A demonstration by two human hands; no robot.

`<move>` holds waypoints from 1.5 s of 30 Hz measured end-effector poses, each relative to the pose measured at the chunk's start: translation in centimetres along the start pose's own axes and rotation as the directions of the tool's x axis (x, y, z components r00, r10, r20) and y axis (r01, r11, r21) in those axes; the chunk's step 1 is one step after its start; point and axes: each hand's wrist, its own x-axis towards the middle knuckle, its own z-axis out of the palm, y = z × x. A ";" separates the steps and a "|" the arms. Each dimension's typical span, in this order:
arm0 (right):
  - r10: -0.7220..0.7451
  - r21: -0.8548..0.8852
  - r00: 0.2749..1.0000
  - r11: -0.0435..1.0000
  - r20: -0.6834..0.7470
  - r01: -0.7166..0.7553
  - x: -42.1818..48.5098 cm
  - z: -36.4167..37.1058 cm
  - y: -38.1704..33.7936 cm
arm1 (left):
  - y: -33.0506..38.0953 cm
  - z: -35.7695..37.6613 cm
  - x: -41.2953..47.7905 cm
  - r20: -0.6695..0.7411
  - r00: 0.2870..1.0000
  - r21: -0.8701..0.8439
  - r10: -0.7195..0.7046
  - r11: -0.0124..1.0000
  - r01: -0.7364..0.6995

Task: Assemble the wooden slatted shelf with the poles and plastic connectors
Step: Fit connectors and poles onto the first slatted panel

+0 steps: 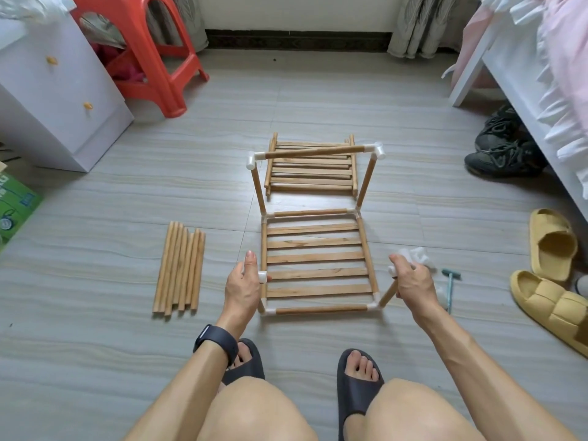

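Note:
The partly built shelf frame (315,259) stands on the floor in front of me, a slatted panel set in wooden poles and white plastic connectors. Two far uprights carry a top cross pole (315,152). My left hand (243,284) grips the white connector (262,276) on top of the near left upright. My right hand (413,281) grips the connector (393,271) on the near right upright pole (388,296), which leans outward. Spare slatted panels (310,173) lie stacked behind the frame. Several loose poles (179,270) lie to the left.
A small rubber mallet (450,286) and loose white connectors (416,254) lie right of the frame. Yellow slippers (552,243) and dark shoes (506,154) sit by the bed at right. A white cabinet (54,90) and red stool (152,52) stand at the left.

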 end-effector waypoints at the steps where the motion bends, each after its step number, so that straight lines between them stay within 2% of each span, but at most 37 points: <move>1: 0.005 0.001 1.000 1.000 0.000 -0.005 -0.1 0.2 0.0 | 0.1 0.0 0.2 -0.032 0.999 -0.015 -0.004 1.000 0.003; 4: 0.005 0.004 1.000 1.000 0.004 -0.005 -0.6 0.9 0.0 | 0.1 -0.4 1.2 -0.083 0.996 -0.033 -0.008 0.999 0.005; 13: -0.035 0.017 0.998 0.999 0.045 0.034 -0.9 0.4 -0.1 | -0.3 -0.8 1.3 -0.055 0.998 -0.028 0.037 0.999 -0.039; 22: 0.006 0.044 0.997 0.999 -0.081 -0.002 -1.4 1.4 -0.6 | 0.4 -1.1 1.2 -0.022 1.000 0.024 0.019 1.000 -0.019; 28: -0.006 0.010 0.999 1.000 0.037 0.006 -1.3 -0.1 -0.4 | 0.6 -1.6 1.0 0.020 0.998 -0.052 -0.057 0.997 0.058; 30: 0.002 -0.052 0.997 0.999 0.083 0.002 -1.5 -0.9 -1.0 | 0.8 -2.1 1.2 0.050 0.994 -0.088 -0.099 0.991 0.103; 32: -0.056 -0.195 0.996 0.978 0.065 0.068 -2.3 -1.6 -1.9 | 0.8 -3.0 1.5 0.056 0.991 -0.184 -0.118 0.975 0.126; 34: -0.249 -0.379 0.965 0.903 -0.078 0.202 -3.4 -2.1 -2.5 | 0.4 -4.3 1.7 0.022 0.996 -0.291 -0.089 0.952 0.091; 36: -0.540 -0.473 0.831 0.772 -0.134 0.425 -5.0 -1.6 -3.3 | -0.6 -5.9 2.1 -0.025 0.996 -0.261 -0.084 0.962 0.075; 38: -0.726 -0.491 0.688 0.599 0.001 0.632 -6.3 0.0 -3.9 | -2.1 -7.6 2.4 -0.055 0.994 -0.128 -0.091 0.988 0.084; 39: -0.751 -0.473 0.652 0.539 0.103 0.696 -6.7 1.1 -3.8 | -3.3 -8.5 2.8 -0.074 0.993 -0.050 -0.094 0.995 0.091; 40: -0.729 -0.448 0.650 0.518 0.216 0.729 -6.9 2.5 -3.6 | -4.7 -9.4 3.2 -0.094 0.990 0.038 -0.102 0.994 0.106; 42: -0.600 -0.433 0.680 0.525 0.421 0.732 -7.1 5.5 -2.9 | -7.4 -11.1 3.7 -0.120 0.984 0.254 -0.130 0.954 0.157; 45: -0.319 -0.555 0.702 0.442 0.637 0.705 -5.3 10.2 -0.4 | -11.0 -13.2 4.2 -0.165 0.968 0.558 -0.191 0.791 0.251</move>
